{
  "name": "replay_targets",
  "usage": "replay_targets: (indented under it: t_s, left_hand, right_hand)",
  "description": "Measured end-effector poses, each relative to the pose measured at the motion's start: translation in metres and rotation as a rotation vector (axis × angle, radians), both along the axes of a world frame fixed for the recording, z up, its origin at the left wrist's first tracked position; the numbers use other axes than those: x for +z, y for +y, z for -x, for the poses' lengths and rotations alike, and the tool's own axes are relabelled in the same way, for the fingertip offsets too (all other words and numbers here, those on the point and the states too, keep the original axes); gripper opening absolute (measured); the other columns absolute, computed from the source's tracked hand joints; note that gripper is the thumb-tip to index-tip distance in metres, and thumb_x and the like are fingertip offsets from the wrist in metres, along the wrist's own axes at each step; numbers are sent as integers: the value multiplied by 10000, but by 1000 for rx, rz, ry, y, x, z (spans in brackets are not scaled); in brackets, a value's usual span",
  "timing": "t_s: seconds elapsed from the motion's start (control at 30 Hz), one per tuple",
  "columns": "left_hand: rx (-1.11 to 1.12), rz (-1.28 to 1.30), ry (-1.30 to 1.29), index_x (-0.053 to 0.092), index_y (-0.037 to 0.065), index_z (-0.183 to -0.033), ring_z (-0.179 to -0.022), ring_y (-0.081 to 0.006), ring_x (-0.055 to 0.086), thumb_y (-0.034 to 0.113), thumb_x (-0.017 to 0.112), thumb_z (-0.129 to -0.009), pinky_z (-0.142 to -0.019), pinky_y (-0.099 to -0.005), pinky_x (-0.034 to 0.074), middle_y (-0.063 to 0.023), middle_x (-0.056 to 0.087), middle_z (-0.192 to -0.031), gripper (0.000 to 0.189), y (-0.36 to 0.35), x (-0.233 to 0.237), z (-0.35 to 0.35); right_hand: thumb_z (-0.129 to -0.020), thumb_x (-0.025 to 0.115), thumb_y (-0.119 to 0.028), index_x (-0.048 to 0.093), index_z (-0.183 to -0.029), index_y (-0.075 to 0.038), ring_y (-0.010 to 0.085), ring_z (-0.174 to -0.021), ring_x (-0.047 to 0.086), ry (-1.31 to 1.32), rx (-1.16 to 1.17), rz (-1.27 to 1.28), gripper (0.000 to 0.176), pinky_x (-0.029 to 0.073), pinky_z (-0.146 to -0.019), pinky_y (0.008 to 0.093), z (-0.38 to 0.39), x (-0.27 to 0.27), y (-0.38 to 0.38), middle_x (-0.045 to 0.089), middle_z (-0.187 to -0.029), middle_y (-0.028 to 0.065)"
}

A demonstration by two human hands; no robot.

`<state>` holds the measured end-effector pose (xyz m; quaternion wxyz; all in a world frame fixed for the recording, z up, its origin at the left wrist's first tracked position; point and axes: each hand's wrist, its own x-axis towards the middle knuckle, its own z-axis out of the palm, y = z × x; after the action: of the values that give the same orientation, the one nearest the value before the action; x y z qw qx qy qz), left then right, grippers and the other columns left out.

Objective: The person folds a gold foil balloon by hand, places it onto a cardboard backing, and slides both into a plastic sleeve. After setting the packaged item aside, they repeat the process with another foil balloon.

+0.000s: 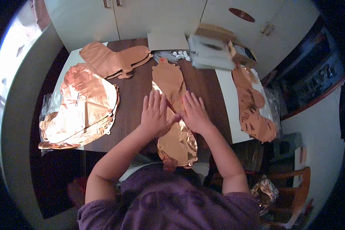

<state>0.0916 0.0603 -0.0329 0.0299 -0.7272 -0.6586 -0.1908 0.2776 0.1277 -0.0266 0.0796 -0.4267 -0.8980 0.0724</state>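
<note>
A long copper-coloured foil piece (176, 147) lies lengthwise on the dark brown table, its lower end at the edge near my body. My left hand (156, 113) rests flat on its left side, fingers stretched forward. On the right side my right hand (193, 111) lies flat too, fingers apart. The thumbs come close together over the middle of the foil, where it shows a crease. Neither hand grips anything. A small red mark (162, 59) shows at the foil's far end.
Shiny foil pieces (84, 107) lie at the left, with another foil stack (119, 59) behind them. More foil (253, 103) is at the right edge. Small white items (182, 55), clear plastic bags (211, 53) and an open box (242, 53) stand at the back. A wooden chair (303, 188) is lower right.
</note>
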Motion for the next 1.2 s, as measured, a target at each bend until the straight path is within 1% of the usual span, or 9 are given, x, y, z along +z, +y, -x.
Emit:
replay_targets:
  t_s: [0.07,0.17,0.37,0.47,0.83,0.97,1.03,1.13,1.2]
  left_hand:
    - [-18,7,74,309,-102,-1438,-1431,-442,218,677,379,-909,-1159,-552,148,-317,277,-1505,944,-6,-22,0]
    - [-28,16,-6,302,-119,-1422,-1411,-488,233,672,407,-908,-1147,-579,167,-347,270,-1494,949,-6,-14,-2]
    - [-31,73,23,276,-114,-1438,-1429,-487,184,672,419,-901,-1161,-562,134,-345,245,-1507,963,-7,-12,-2]
    - [-28,97,-2,257,-107,-1449,-1433,-487,170,674,436,-893,-1163,-564,122,-344,231,-1513,976,-7,-9,-2]
    - [-32,48,3,275,-82,-1449,-1418,-495,206,672,459,-883,-1149,-577,160,-344,247,-1505,961,-9,-11,-2]
    - [-27,40,1,286,-78,-1446,-1418,-489,212,674,461,-879,-1148,-577,161,-338,255,-1504,958,-8,-14,-1]
    - [-28,30,3,296,-79,-1441,-1418,-487,213,671,462,-878,-1148,-580,158,-338,258,-1503,953,-8,-15,0]
    - [-39,38,-9,309,-83,-1433,-1413,-489,224,665,464,-878,-1145,-586,163,-341,265,-1498,944,-9,-11,-1]
    - [-32,69,-2,305,-77,-1443,-1420,-473,216,666,457,-877,-1151,-575,154,-329,259,-1507,946,-9,-7,-3]
  right_hand:
    - [-951,507,-393,243,-1479,56,363,-1455,204,-48,9,4,742,126,-1183,530,4,-3,0,204,-1571,224]
    - [-959,483,-424,254,-1479,50,372,-1454,206,-27,-1,29,740,120,-1182,532,6,1,-2,206,-1574,216]
    - [-964,463,-445,242,-1499,3,382,-1459,187,27,22,112,732,110,-1175,559,1,2,5,196,-1584,197]
    - [-986,429,-415,220,-1521,-51,365,-1468,165,19,49,127,680,103,-1179,534,-3,0,13,188,-1590,176]
    - [-973,442,-477,207,-1517,-22,372,-1470,154,-71,47,36,748,102,-1178,560,25,-2,74,174,-1592,187]
    - [-973,435,-488,205,-1511,3,368,-1474,140,-3,102,106,764,100,-1178,558,6,8,37,177,-1589,197]
    - [-978,423,-481,176,-1518,2,362,-1479,119,-110,111,159,766,85,-1182,539,-6,16,-1,144,-1590,212]
    - [-971,426,-506,202,-1506,17,373,-1475,128,-110,170,46,781,93,-1185,523,-20,12,-47,163,-1578,235]
    - [-958,449,-512,205,-1507,15,389,-1474,113,-86,174,76,799,87,-1176,562,-21,14,-48,157,-1583,225]
